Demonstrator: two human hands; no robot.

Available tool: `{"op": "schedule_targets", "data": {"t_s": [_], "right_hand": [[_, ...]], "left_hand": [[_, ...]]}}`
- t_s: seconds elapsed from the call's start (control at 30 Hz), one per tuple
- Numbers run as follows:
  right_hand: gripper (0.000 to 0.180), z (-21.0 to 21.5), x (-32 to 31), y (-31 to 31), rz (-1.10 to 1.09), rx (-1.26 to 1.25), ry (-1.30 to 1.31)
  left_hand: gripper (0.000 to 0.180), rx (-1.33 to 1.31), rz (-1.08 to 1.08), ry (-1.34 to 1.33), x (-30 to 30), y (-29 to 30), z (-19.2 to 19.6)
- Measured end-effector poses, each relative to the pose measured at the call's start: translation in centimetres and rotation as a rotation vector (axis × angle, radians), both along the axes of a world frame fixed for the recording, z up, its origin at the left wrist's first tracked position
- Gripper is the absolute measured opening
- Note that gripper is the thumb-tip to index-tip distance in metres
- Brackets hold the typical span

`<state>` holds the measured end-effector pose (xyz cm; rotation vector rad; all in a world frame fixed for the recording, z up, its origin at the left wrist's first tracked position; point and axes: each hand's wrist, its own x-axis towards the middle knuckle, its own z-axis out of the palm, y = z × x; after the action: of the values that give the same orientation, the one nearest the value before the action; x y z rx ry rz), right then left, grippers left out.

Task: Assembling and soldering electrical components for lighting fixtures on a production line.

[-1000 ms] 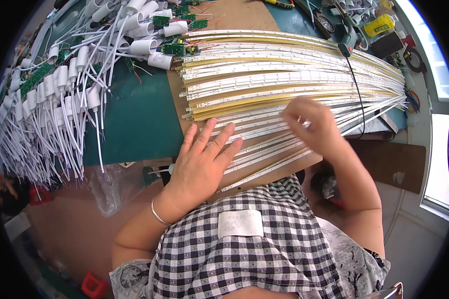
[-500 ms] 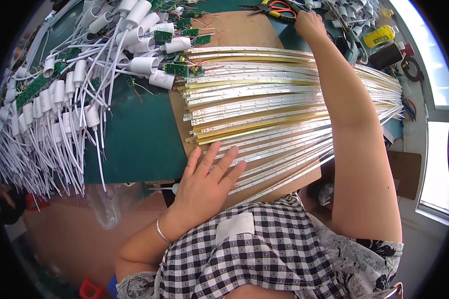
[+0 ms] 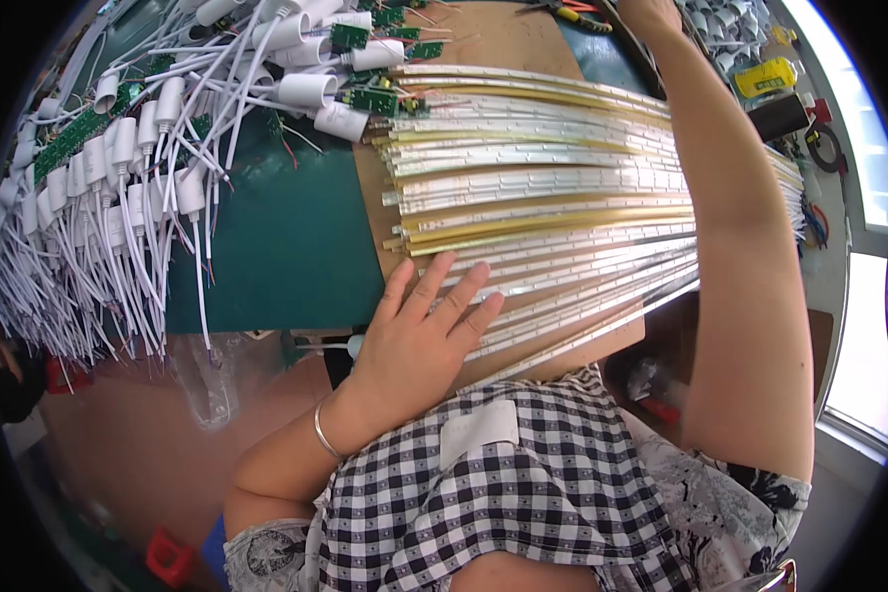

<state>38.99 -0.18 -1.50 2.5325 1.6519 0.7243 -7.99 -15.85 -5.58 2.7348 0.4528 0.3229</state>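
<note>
My left hand [image 3: 426, 321] lies palm down with its fingers spread over the near left ends of many long, thin LED strips [image 3: 553, 185]. The strips, white and yellowish, fan out side by side on a brown cardboard sheet [image 3: 515, 35]. Stretched far forward, my right hand [image 3: 649, 16] is cut by the upper edge of the picture, so its fingers and anything in them are hidden. Near it lie pliers [image 3: 584, 18] with yellow and black handles. My right forearm passes above the right part of the strips.
White lamp end caps [image 3: 306, 89] with cables and small green circuit boards [image 3: 370, 102] crowd the green table mat [image 3: 286, 237] at left. Far right are a yellow bottle [image 3: 766, 77], a black cylinder [image 3: 777, 116] and a roll of black tape [image 3: 825, 148]. More white caps [image 3: 725, 30] lie at the back.
The view has shifted a little, so the table sits higher in it. My right hand has moved farther forward, partly out of the picture. My left hand remains spread on the strips.
</note>
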Motion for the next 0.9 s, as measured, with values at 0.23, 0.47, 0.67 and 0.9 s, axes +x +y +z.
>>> {"op": "schedule_targets", "data": {"t_s": [0.23,0.47,0.67,0.9], "right_hand": [[0.036,-4.6,1.3,1.6,-0.164,-0.185,0.296],[0.041,-5.5,-2.6,-0.1,-0.329,-0.025,0.339],[0.036,-2.4,-2.4,-2.4,-0.563,-0.100,0.428],[0.039,-2.1,-2.7,-3.4,-0.359,-0.039,0.346]], "left_hand": [[0.045,-0.013,-0.005,-0.003,0.2,0.1,0.5],[0.043,0.023,-0.013,-0.013,0.2,0.1,0.0],[0.047,-0.001,-0.030,-0.027,0.1,0.0,0.2],[0.048,-0.004,-0.035,-0.016,0.1,0.0,0.6]]}}
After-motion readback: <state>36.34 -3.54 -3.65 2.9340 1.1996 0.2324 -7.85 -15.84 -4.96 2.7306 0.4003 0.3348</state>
